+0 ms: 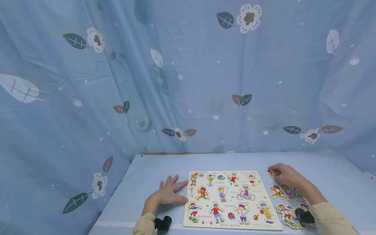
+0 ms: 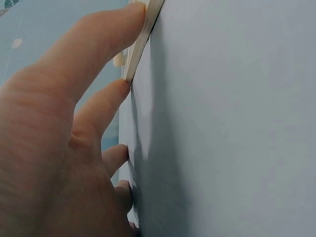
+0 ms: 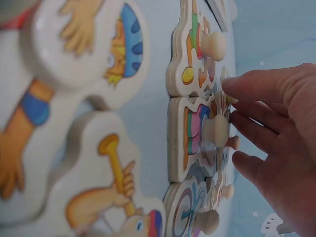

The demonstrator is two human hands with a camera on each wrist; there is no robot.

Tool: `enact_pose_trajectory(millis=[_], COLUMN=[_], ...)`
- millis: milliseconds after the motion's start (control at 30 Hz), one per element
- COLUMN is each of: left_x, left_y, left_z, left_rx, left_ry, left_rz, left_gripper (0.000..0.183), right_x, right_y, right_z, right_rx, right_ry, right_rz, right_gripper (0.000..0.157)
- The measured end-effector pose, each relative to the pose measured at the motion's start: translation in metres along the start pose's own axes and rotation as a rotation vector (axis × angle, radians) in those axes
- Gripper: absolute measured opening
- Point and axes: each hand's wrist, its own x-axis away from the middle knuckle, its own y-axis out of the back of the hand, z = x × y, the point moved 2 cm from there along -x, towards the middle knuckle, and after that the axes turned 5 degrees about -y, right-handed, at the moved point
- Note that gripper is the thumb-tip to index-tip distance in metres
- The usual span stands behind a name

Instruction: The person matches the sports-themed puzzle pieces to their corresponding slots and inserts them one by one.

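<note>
A wooden puzzle board with printed sports figures and words lies flat on the table. My left hand is at its left side, fingers spread, with the thumb and a fingertip touching the board's edge in the left wrist view. Off the board's right side, my right hand pinches a small figure-shaped puzzle piece between thumb and fingers. That piece is mostly hidden by the fingers in the right wrist view. Nearer pieces there carry round wooden knobs.
Several loose knobbed pieces lie right of the board, some partly overlapping or hidden under the right forearm. Black wrist cameras sit by both wrists. A blue patterned curtain hangs behind the pale blue table.
</note>
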Motion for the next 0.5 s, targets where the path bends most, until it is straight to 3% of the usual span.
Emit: enact_pose_trajectory(millis=[500], left_x=[0.0025], left_y=[0.0023], left_z=[-0.0063], left_rx=[-0.006], left_ry=[0.019], left_rz=[-0.005], left_gripper=[0.080], right_x=[0.0054], right_y=[0.0045], right_z=[-0.0035], right_rx=[0.009], right_ry=[0.034], right_rz=[0.062], right_gripper=[0.044])
